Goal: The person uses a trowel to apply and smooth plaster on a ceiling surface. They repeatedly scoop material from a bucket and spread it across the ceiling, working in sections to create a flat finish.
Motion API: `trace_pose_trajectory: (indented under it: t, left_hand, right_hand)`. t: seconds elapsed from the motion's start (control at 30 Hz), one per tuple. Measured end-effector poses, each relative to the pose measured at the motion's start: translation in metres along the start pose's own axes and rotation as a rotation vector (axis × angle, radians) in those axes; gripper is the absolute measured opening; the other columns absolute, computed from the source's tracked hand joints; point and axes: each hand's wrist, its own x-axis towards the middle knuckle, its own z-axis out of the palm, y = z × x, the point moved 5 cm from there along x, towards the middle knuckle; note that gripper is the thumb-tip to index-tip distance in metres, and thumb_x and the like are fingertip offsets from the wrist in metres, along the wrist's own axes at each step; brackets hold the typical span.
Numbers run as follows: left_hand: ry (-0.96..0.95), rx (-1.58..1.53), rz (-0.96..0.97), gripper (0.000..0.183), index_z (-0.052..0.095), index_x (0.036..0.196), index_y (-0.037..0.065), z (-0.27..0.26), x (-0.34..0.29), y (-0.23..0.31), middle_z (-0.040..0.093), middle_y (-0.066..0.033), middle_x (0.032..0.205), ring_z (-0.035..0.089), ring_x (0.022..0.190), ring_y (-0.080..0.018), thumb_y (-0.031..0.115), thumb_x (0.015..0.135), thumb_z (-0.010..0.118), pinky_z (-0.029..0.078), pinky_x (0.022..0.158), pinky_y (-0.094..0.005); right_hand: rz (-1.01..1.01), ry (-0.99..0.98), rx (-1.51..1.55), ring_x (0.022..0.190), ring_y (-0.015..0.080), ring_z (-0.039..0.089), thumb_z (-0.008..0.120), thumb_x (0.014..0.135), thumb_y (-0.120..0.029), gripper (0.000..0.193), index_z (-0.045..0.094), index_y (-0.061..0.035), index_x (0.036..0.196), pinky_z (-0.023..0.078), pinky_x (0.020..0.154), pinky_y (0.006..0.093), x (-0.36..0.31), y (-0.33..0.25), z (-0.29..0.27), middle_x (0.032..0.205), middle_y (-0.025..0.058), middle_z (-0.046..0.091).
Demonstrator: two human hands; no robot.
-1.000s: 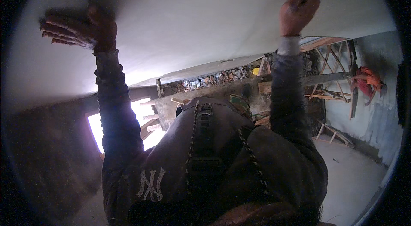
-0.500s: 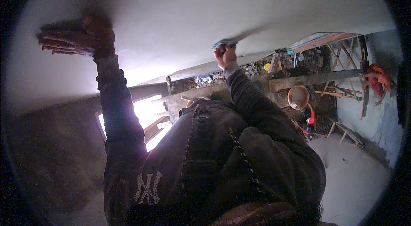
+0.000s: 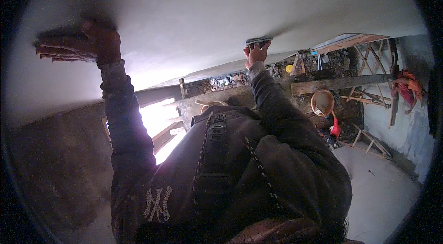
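A smooth, pale plastered wall (image 3: pixel 194 18) stretches across the upper view. My left hand (image 3: pixel 85 45) rests against it at the left, palm toward the surface and fingers stretched out, holding nothing. Further right, my right hand (image 3: pixel 256 54) grips a flat, thin grey-blue trowel-like tool (image 3: pixel 259 40). Its plate lies against the wall near the lower part of the pale surface, and a dark part shows between the fingers. My fingers hide most of its grip.
At the left below is a bright window opening (image 3: pixel 161 119). Rubble (image 3: pixel 228 81) lies along the wall's foot. To the right are a thick wooden plank (image 3: pixel 341 85), a round tub (image 3: pixel 322 103), timber frames (image 3: pixel 369 144), a person in red (image 3: pixel 335 129) and hanging red-orange cloth (image 3: pixel 408 88).
My right hand has slid the trowel-like tool to the right and slightly up along the wall. My left hand has shifted a little left. The person in red has moved slightly.
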Motion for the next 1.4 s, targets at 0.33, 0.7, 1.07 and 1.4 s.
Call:
trace_pose_trajectory:
  t: [0.33,0.7,1.07,1.4]
  left_hand:
    - [0.094,-0.071,-0.040,0.052,0.057,0.138,0.003,0.021,0.002,0.074,0.064,-0.0128,0.134,0.059,0.120,-0.0207,0.038,0.102,0.066,0.047,0.106,-0.0313]
    - [-0.029,2.476,0.914,0.061,0.047,0.144,-0.001,0.008,-0.009,-0.003,0.055,-0.0172,0.142,0.051,0.128,-0.0252,0.044,0.104,0.056,0.038,0.112,-0.0356]
    - [-0.017,2.552,0.938,0.071,0.036,0.150,-0.004,0.001,-0.008,0.000,0.046,-0.0216,0.150,0.043,0.137,-0.0297,0.051,0.107,0.047,0.030,0.118,-0.0400]
    - [0.273,2.275,0.776,0.073,0.036,0.151,-0.005,-0.006,0.010,0.031,0.046,-0.0216,0.150,0.044,0.136,-0.0292,0.055,0.110,0.038,0.029,0.119,-0.0393]
  right_hand:
    - [0.185,-0.031,-0.070,0.071,0.0203,0.060,0.050,0.108,-0.015,0.077,0.006,-0.0476,0.162,0.059,0.069,0.0398,-0.005,0.031,0.000,0.106,0.0054,0.061]
    - [0.162,-0.035,-0.016,0.071,0.0187,0.059,0.050,0.107,-0.013,0.075,0.012,-0.0486,0.160,0.057,0.060,0.0354,-0.015,0.011,0.010,0.107,0.0057,0.061]
    - [-0.145,-0.031,-0.084,0.072,0.0179,0.059,0.051,0.106,-0.018,0.079,0.003,-0.0337,0.167,0.059,0.066,0.0365,-0.048,-0.025,0.040,0.107,0.0078,0.060]
    - [-0.132,-0.052,-0.097,0.077,0.0212,0.060,0.047,0.108,-0.013,0.078,0.000,-0.0371,0.165,0.057,0.062,0.0381,-0.005,0.006,0.013,0.125,0.0102,0.056]
